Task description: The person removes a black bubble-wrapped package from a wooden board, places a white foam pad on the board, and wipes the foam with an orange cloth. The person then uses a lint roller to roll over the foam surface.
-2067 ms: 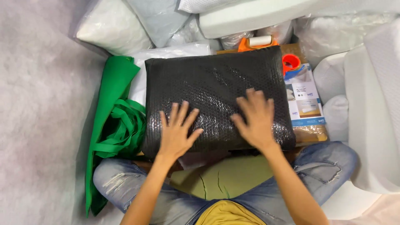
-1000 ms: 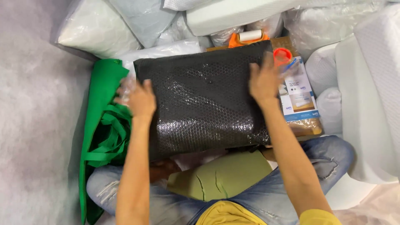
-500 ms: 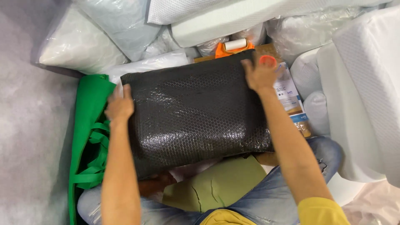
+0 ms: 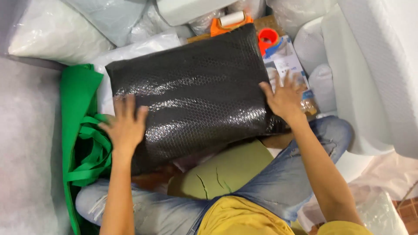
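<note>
A large flat parcel wrapped in black bubble wrap [image 4: 191,91] lies in front of me, tilted, over my lap. My left hand [image 4: 125,124] rests flat on its near left edge, fingers spread. My right hand [image 4: 284,96] presses against its right edge, fingers spread, partly over a printed blue and white package [image 4: 285,65]. Neither hand closes around anything. An olive green flat item [image 4: 226,169] pokes out from under the parcel, on my jeans.
A green fabric bag [image 4: 78,130] lies at the left. An orange tape dispenser [image 4: 228,21] and an orange tape roll [image 4: 267,37] sit behind the parcel. White pillows in clear plastic [image 4: 56,30] and white foam rolls [image 4: 374,78] surround the spot.
Both hands slid from the parcel's far corners back toward me along its sides. The parcel now lies more tilted, its right end farther away.
</note>
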